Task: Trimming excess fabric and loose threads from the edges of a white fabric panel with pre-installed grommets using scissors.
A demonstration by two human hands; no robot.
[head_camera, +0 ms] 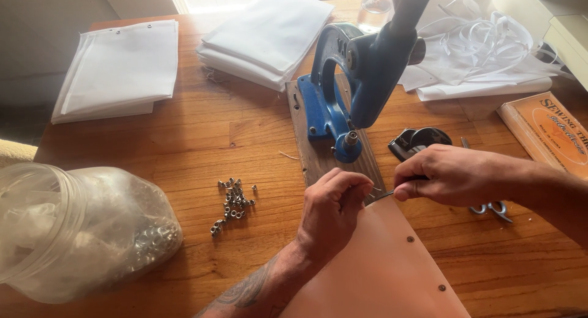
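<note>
Both hands work at the far corner of a pink sheet (380,269) lying on the wooden table (202,134). The left hand (334,211) is curled closed, fingertips pinching the sheet's corner. The right hand (444,174) is closed around a thin dark tool, of which only a short metal tip shows between the two hands; its kind cannot be determined. Two eyelets are already set along the sheet's right edge.

Just beyond the hands stands a blue hand press (349,91) on a wooden base. Left of the left hand lies a loose scatter of small metal eyelets (234,201); further left is a clear plastic jar (79,232) holding more.

Risks, as judged:
- The tool tip sits close to the left fingertips; a slip could nick them.
- A weak pinch could let the corner shift, misplacing the mark or hole.
- A sweep of the left forearm could scatter the loose eyelets.

Obscured items: scissors (490,208) lie mostly under the right hand. A dark object (419,140) just beyond that hand is not identifiable. The press lever is cut off at the top edge.
</note>
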